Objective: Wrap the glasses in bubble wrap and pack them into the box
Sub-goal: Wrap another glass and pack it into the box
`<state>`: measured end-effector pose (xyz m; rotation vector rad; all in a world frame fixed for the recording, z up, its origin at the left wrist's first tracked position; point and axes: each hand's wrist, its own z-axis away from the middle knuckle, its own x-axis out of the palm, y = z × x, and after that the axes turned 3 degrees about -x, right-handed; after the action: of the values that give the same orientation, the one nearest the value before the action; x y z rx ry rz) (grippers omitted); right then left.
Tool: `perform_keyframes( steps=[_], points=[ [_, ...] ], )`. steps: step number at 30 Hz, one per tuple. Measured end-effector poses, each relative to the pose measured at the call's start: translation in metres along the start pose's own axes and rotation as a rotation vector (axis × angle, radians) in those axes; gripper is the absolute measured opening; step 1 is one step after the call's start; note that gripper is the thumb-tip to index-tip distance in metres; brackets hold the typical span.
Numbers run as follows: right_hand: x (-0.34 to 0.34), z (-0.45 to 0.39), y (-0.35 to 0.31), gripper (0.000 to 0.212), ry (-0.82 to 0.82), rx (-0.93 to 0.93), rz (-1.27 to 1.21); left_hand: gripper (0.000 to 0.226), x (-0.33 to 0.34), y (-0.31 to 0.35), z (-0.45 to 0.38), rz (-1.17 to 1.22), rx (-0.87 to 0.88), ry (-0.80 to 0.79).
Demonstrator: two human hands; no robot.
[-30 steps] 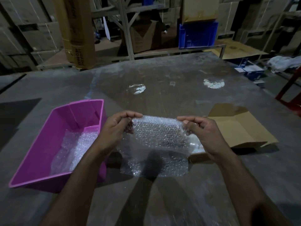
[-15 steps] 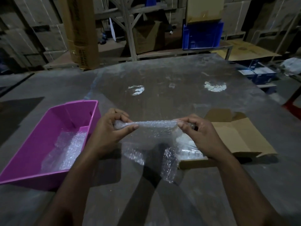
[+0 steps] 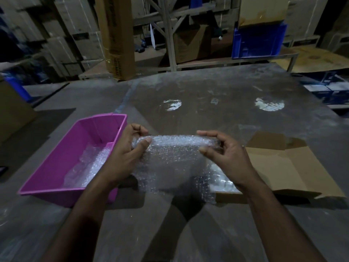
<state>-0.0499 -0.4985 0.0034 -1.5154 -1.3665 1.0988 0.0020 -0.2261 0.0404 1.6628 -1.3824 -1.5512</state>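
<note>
A roll of bubble wrap [image 3: 175, 143] is held level above the grey table [image 3: 217, 95], its loose end hanging toward the tabletop; whatever is inside cannot be made out. The left hand [image 3: 126, 154] pinches the roll's left end, the right hand [image 3: 224, 157] its right end. Just left sits a pink plastic bin [image 3: 56, 167] holding more bubble wrap; to the right lies an open cardboard box [image 3: 283, 167].

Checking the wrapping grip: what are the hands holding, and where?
Both hold the bubble wrap roll above the table: the left hand pinches its left end, the right hand its right end. The rest hangs loose below.
</note>
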Motion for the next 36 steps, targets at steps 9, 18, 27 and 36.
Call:
perform_keyframes(
  steps=[9, 18, 27, 36],
  points=[
    [-0.009, 0.002, 0.0, 0.028, 0.072, 0.029, -0.037, 0.027, 0.0, 0.009, 0.003, 0.277, -0.106, -0.073],
    [-0.018, 0.011, 0.0, 0.027, 0.159, 0.036, -0.167, 0.028, 0.002, 0.004, 0.0, 0.246, -0.047, -0.161],
    [-0.028, 0.022, -0.001, 0.022, 0.201, 0.035, 0.016, 0.035, 0.018, 0.009, -0.005, 0.211, -0.038, -0.193],
    [-0.042, 0.029, 0.0, 0.008, 0.165, -0.013, 0.199, 0.016, 0.032, 0.006, -0.011, 0.185, -0.028, -0.098]
  ],
)
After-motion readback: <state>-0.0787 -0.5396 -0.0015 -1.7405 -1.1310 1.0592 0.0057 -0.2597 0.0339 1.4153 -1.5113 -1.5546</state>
